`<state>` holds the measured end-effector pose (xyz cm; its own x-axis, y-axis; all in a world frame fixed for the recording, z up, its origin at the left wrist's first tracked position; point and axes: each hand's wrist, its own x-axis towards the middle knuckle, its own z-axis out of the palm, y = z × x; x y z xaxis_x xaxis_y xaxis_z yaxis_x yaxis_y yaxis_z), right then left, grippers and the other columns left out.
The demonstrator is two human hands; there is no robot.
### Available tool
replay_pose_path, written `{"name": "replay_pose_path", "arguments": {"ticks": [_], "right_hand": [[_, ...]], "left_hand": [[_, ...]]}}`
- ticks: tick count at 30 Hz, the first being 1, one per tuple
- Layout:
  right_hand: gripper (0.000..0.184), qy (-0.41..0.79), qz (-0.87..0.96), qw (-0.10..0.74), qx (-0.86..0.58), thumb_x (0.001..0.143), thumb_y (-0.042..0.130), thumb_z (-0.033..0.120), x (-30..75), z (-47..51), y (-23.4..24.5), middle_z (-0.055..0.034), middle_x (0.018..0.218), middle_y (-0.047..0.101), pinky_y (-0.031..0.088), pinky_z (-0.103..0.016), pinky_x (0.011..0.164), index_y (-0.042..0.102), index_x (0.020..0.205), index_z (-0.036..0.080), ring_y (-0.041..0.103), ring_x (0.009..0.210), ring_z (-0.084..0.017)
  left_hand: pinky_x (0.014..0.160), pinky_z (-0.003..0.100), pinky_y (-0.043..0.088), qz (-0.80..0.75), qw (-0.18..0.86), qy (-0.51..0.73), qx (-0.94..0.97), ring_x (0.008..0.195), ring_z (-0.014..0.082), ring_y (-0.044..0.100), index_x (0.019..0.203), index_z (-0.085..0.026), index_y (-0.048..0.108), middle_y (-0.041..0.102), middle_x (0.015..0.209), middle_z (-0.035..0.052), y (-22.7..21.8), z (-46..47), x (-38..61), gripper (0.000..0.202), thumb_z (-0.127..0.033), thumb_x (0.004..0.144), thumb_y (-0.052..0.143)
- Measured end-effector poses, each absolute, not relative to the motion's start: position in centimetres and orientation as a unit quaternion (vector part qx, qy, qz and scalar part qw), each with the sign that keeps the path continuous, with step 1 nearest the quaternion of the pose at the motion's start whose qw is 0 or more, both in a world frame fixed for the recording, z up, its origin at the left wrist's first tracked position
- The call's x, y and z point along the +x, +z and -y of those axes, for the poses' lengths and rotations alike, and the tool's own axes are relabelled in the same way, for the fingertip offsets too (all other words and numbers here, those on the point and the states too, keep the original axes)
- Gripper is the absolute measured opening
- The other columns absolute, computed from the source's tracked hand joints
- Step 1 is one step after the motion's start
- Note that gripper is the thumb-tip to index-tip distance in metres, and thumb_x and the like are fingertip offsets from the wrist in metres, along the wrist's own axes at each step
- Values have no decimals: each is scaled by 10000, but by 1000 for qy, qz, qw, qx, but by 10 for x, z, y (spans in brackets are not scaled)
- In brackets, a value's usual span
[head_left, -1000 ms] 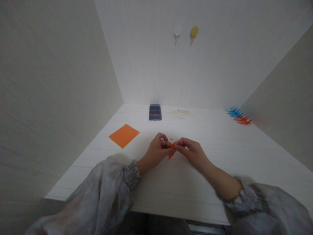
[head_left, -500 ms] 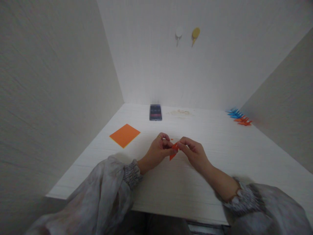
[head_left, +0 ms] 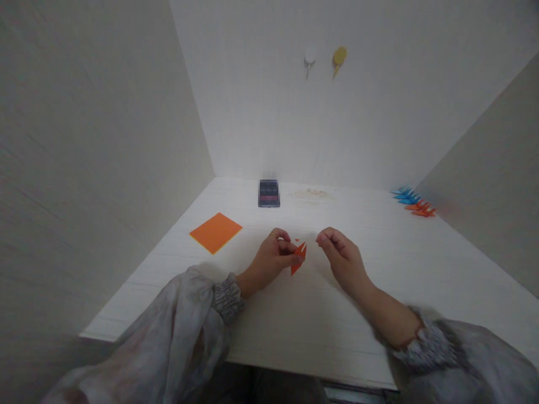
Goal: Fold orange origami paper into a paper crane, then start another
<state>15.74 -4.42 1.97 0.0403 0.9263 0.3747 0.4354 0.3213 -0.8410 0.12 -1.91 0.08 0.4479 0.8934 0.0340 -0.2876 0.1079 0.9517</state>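
My left hand (head_left: 273,259) pinches a small folded orange paper piece (head_left: 298,257) just above the white table (head_left: 295,314), its fingers curled round one end. My right hand (head_left: 341,257) hovers a short way to the right of the paper, apart from it, with the fingers curled in and nothing visible between them. A tiny orange scrap (head_left: 297,240) lies on the table just behind the folded piece.
A stack of orange square paper (head_left: 215,232) lies at the left. A dark phone (head_left: 268,193) rests near the back wall. Several folded blue and orange paper pieces (head_left: 412,202) sit at the back right corner. Walls close in the table on three sides.
My right hand has let go of the folded orange paper and drawn back to the right. My left hand keeps hold of it in the same place.
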Motion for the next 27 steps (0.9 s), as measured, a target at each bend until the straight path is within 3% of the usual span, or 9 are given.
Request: {"name": "replay_pose_path", "arguments": {"ticks": [8, 19, 27], "right_hand": [[186, 327, 679, 425, -502, 756, 519, 323, 152, 47, 21, 14, 596, 503, 358, -243, 575, 524, 629, 187, 447, 586, -123], [178, 301, 629, 532, -480, 816, 456, 301, 158, 47, 20, 13, 670, 487, 361, -246, 632, 516, 686, 195, 454, 661, -126], [135, 337, 680, 432, -487, 737, 555, 279, 151, 47, 20, 13, 608, 515, 362, -244, 569, 535, 650, 177, 447, 586, -118]], "left_hand": [[526, 193, 396, -293, 684, 426, 514, 526, 89, 570, 806, -187, 313, 638, 624, -24, -1, 19, 0, 472, -162, 575, 724], [516, 201, 415, -281, 698, 418, 509, 502, 89, 565, 799, -188, 310, 641, 610, -29, -1, 20, 0, 473, -121, 573, 720], [550, 203, 410, -282, 685, 435, 511, 538, 92, 578, 801, -188, 310, 640, 638, -26, -4, 17, 0, 472, -161, 577, 725]]}}
